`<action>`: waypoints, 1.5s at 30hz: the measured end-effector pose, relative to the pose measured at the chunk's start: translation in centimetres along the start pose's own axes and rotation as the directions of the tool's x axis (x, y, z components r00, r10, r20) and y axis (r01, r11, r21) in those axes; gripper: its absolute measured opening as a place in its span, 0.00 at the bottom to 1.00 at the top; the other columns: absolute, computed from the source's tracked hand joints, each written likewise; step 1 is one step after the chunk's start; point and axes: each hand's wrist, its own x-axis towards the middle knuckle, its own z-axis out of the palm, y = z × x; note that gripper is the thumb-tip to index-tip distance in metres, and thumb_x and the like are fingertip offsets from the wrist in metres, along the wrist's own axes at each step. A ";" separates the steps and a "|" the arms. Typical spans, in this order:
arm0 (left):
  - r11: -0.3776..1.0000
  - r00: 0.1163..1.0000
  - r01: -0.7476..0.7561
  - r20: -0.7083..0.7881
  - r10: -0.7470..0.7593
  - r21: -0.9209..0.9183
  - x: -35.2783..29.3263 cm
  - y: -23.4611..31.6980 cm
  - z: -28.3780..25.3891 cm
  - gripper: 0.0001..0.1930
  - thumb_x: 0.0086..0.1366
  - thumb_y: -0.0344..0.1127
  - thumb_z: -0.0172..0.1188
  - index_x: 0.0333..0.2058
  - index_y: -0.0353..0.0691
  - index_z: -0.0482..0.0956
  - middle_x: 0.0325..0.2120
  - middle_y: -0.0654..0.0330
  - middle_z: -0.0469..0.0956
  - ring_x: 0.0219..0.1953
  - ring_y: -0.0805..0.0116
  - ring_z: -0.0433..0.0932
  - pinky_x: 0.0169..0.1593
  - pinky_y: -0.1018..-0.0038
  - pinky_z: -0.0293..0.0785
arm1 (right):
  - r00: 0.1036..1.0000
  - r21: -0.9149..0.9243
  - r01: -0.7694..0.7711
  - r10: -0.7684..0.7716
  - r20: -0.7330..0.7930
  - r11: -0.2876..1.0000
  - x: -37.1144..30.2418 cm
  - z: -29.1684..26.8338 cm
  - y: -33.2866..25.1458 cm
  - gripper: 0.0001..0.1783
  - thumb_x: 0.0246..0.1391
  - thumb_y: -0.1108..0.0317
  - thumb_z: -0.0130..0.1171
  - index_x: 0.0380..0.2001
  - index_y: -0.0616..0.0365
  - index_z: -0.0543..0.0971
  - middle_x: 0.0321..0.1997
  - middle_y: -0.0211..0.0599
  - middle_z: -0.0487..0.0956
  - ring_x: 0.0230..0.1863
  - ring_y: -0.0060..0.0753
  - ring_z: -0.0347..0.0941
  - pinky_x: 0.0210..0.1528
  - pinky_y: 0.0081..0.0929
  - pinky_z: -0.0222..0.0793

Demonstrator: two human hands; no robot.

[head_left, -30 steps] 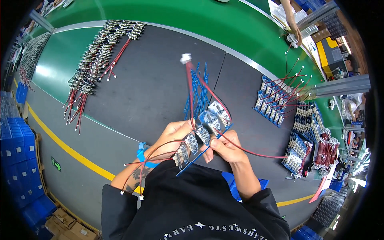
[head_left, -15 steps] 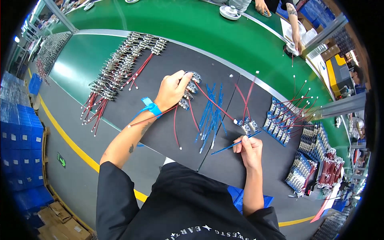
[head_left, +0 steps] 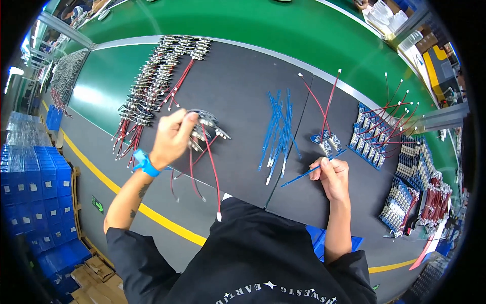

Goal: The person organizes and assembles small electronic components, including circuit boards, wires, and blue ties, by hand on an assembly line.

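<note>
Several boards (head_left: 206, 119) in left fingers (head_left: 190, 117) (closed); right fingers (head_left: 325, 163) pinch blue strip (head_left: 298, 177).

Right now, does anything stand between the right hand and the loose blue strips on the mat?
Only the held blue strip: the right hand grips it, and its free end juts left toward the near ends of the loose blue strips. Otherwise just dark mat is visible between them.

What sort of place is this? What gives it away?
Probably an electronics assembly floor: rows of small circuit boards with red wires on a dark mat, stacked blue boxes, and a yellow floor line.
</note>
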 end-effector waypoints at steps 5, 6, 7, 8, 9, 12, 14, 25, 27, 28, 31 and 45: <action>0.911 0.934 0.333 0.219 -0.283 -0.243 -1.8 -1.4 3.2 0.17 0.71 0.37 0.52 0.23 0.34 0.72 0.14 0.68 0.71 0.18 0.86 0.67 0.19 0.81 0.62 | 1.000 0.029 -0.012 0.012 -0.007 1.000 -0.1 0.0 0.2 0.17 0.63 0.66 0.52 0.29 0.72 0.80 0.20 0.40 0.78 0.25 0.30 0.74 0.31 0.26 0.71; 0.910 0.934 0.334 0.214 -0.285 -0.246 -1.7 -1.2 3.7 0.17 0.71 0.37 0.52 0.23 0.34 0.72 0.14 0.68 0.71 0.18 0.86 0.67 0.19 0.81 0.62 | 1.000 0.031 -0.003 0.003 -0.003 1.000 -0.1 0.1 0.3 0.17 0.63 0.66 0.52 0.29 0.72 0.80 0.21 0.40 0.77 0.25 0.30 0.74 0.31 0.26 0.71; 0.917 0.952 0.291 0.180 -0.249 -0.271 -1.1 -1.1 4.2 0.17 0.71 0.37 0.52 0.23 0.34 0.72 0.15 0.68 0.71 0.17 0.86 0.67 0.19 0.81 0.62 | 1.000 0.033 0.010 -0.010 0.001 0.999 0.0 0.1 0.3 0.17 0.63 0.66 0.53 0.29 0.72 0.80 0.21 0.40 0.77 0.25 0.30 0.74 0.31 0.26 0.70; 0.923 0.966 0.247 0.144 -0.213 -0.294 -0.5 -1.0 4.7 0.17 0.71 0.37 0.52 0.23 0.34 0.72 0.15 0.68 0.71 0.17 0.85 0.67 0.19 0.81 0.62 | 1.000 0.028 0.012 -0.012 0.005 1.000 0.0 0.0 0.4 0.17 0.63 0.66 0.53 0.29 0.72 0.80 0.21 0.40 0.77 0.25 0.30 0.74 0.31 0.26 0.70; 0.892 0.961 0.274 0.136 -0.241 -0.359 0.2 -0.9 5.2 0.16 0.71 0.37 0.51 0.25 0.34 0.73 0.15 0.68 0.72 0.17 0.85 0.68 0.19 0.81 0.63 | 1.000 0.026 0.001 -0.001 -0.004 1.000 -0.1 -0.1 0.4 0.17 0.63 0.65 0.53 0.30 0.72 0.80 0.21 0.40 0.78 0.25 0.31 0.74 0.31 0.26 0.71; 0.866 0.983 0.137 -0.043 -0.180 -0.480 2.0 -1.0 6.3 0.16 0.71 0.38 0.51 0.25 0.34 0.73 0.16 0.67 0.72 0.17 0.84 0.69 0.19 0.81 0.64 | 1.000 0.029 -0.005 0.005 -0.002 1.000 0.0 -0.1 0.5 0.17 0.63 0.65 0.52 0.30 0.72 0.80 0.21 0.41 0.78 0.25 0.31 0.74 0.31 0.26 0.71; 0.897 0.984 0.102 -0.089 -0.155 -0.431 2.8 -0.6 6.0 0.16 0.71 0.38 0.51 0.25 0.34 0.72 0.15 0.66 0.73 0.17 0.83 0.70 0.19 0.81 0.65 | 1.000 0.034 -0.004 0.004 -0.008 0.999 -0.1 -0.2 0.5 0.17 0.63 0.66 0.52 0.30 0.72 0.80 0.21 0.41 0.78 0.25 0.31 0.74 0.31 0.26 0.71; 0.972 0.983 -0.182 -0.027 0.180 -0.148 2.5 -2.7 6.3 0.08 0.65 0.31 0.57 0.29 0.32 0.79 0.25 0.56 0.78 0.33 0.62 0.75 0.41 0.69 0.70 | 1.000 -0.001 -0.016 0.016 -0.014 1.000 0.0 -0.1 0.2 0.17 0.63 0.66 0.52 0.29 0.72 0.80 0.20 0.40 0.78 0.24 0.31 0.75 0.31 0.26 0.70; 0.973 0.979 -0.199 -0.069 0.192 -0.115 2.3 -2.8 6.2 0.09 0.66 0.31 0.56 0.29 0.32 0.79 0.29 0.54 0.82 0.34 0.63 0.76 0.42 0.71 0.71 | 1.000 0.001 -0.014 0.014 -0.012 1.000 -0.1 -0.1 0.3 0.17 0.63 0.66 0.52 0.29 0.72 0.80 0.20 0.41 0.78 0.24 0.31 0.75 0.31 0.26 0.70; 0.974 0.979 -0.198 -0.069 0.191 -0.115 2.3 -2.6 6.1 0.09 0.66 0.31 0.56 0.29 0.32 0.79 0.29 0.54 0.82 0.34 0.63 0.76 0.42 0.71 0.71 | 1.000 0.004 -0.010 0.010 -0.013 1.000 0.0 -0.1 0.3 0.17 0.63 0.66 0.52 0.29 0.72 0.80 0.21 0.41 0.78 0.24 0.31 0.74 0.31 0.26 0.70; 0.961 0.990 -0.138 -0.025 0.136 -0.242 2.1 -1.3 5.1 0.08 0.65 0.29 0.55 0.29 0.33 0.80 0.34 0.54 0.83 0.35 0.63 0.76 0.45 0.70 0.70 | 1.000 0.015 -0.008 0.009 -0.015 1.000 -0.1 -0.1 0.3 0.17 0.63 0.66 0.52 0.29 0.72 0.80 0.21 0.41 0.78 0.25 0.31 0.74 0.31 0.26 0.70; 0.898 0.898 -0.429 0.154 0.412 0.096 0.5 -2.0 2.9 0.07 0.58 0.33 0.63 0.32 0.35 0.80 0.55 0.49 0.70 0.57 0.51 0.68 0.59 0.61 0.63 | 1.000 0.046 -0.003 0.002 0.005 0.999 -0.1 -0.1 0.3 0.17 0.63 0.65 0.52 0.30 0.71 0.80 0.21 0.40 0.77 0.25 0.31 0.74 0.31 0.26 0.71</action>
